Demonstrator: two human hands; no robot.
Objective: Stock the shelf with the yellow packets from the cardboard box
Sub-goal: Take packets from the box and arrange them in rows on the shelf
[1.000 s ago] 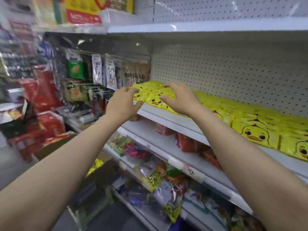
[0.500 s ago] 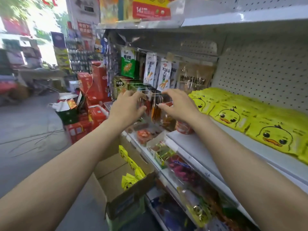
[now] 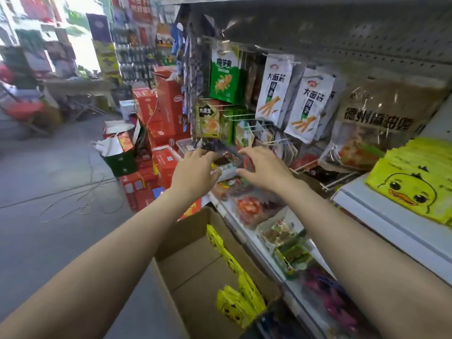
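Yellow duck-face packets (image 3: 415, 184) lie stacked on the white shelf (image 3: 381, 221) at the right edge. An open cardboard box (image 3: 195, 272) stands on the floor below my arms, with more yellow packets (image 3: 241, 302) leaning along its right wall. My left hand (image 3: 195, 171) and my right hand (image 3: 263, 167) hover side by side in mid-air, left of the shelf stack and above the box. Both hold nothing, their fingers spread and relaxed.
Hanging snack bags (image 3: 274, 89) on metal pegs fill the space behind my hands. Lower shelves (image 3: 269, 260) hold mixed snack packs. Red gift cartons (image 3: 156, 123) are piled on the floor at the left, with loose wire (image 3: 80, 201) on the grey floor.
My hands have left the yellow stack on the shelf and swung left with my view. The box on the floor has come into view under my arms.
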